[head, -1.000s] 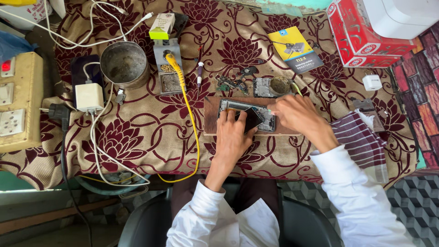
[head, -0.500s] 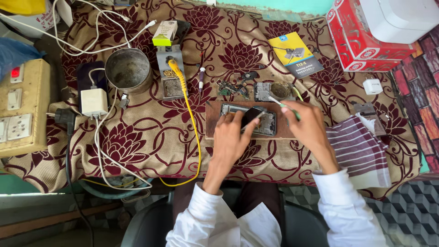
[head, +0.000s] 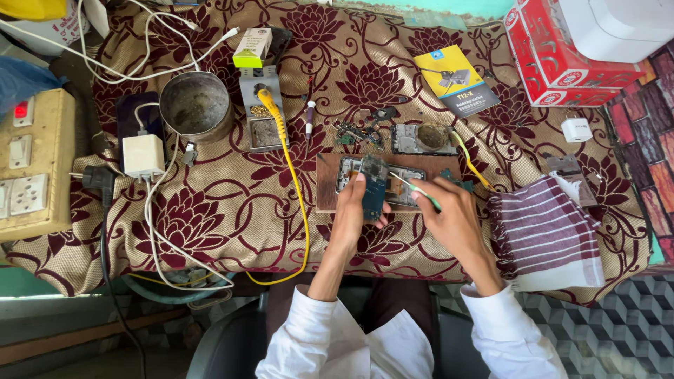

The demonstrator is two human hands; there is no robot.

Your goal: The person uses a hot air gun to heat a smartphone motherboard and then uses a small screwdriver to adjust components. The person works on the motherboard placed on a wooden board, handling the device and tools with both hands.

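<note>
My left hand (head: 353, 214) holds a small blue-green circuit board (head: 373, 187) lifted on edge over an opened phone body (head: 406, 184). The phone lies on a brown wooden board (head: 326, 188) in the middle of the table. My right hand (head: 453, 214) grips a thin green-handled tool (head: 415, 191), its tip pointing left toward the circuit board. Both hands meet just above the phone. Part of the phone is hidden behind the circuit board and my fingers.
A soldering stand (head: 259, 105) with a yellow cable (head: 293, 189) sits behind the board, beside a metal cup (head: 194, 107). A striped cloth (head: 544, 235) lies at the right. A switch panel (head: 31, 165), a white charger (head: 143, 156) and red boxes (head: 554, 52) line the edges.
My left hand has lifted the circuit board up off the phone body and holds it on edge. My right hand has drawn back slightly with the tool.
</note>
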